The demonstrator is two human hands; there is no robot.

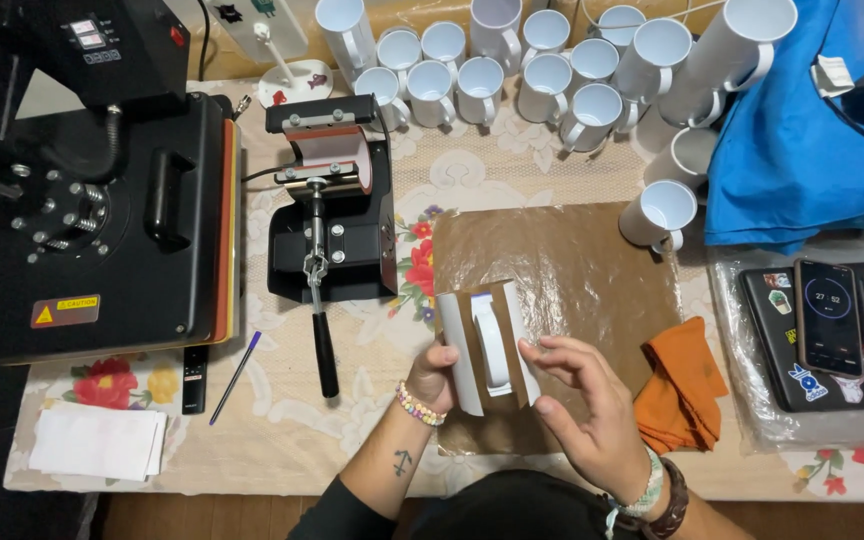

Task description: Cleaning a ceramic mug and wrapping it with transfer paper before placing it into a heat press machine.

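Head cam, lower middle of the frame: left hand [435, 375] is wrapped around a white ceramic mug with brown paper taped around it [485, 345], handle facing up. Right hand [582, 405] has fingers spread, fingertips touching the mug's right edge, over the brown sheet on the counter [572, 265].

Open lane: brown sheet [592, 260] bare above hands. Left blocked by mug press [337, 215], its lever handle [324, 350] jutting toward table edge. Back walled by white mugs [512, 75] (one tipped, possibly two). Right: orange cloth [687, 385], phone [829, 317].
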